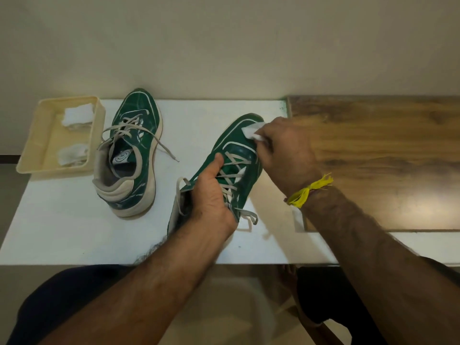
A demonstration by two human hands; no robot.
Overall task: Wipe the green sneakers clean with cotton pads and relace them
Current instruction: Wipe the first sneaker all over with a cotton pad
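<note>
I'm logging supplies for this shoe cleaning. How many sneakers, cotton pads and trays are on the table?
Green sneakers: 2, one standing, one held by the left hand
Cotton pads: 3, two in the tray, one in the right hand
Trays: 1
Total: 6

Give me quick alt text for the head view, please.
The right hand presses a cotton pad against the toe of a green sneaker, which the left hand grips at the laces. The other sneaker stands on the white table, beside a cream tray holding more pads.
</note>
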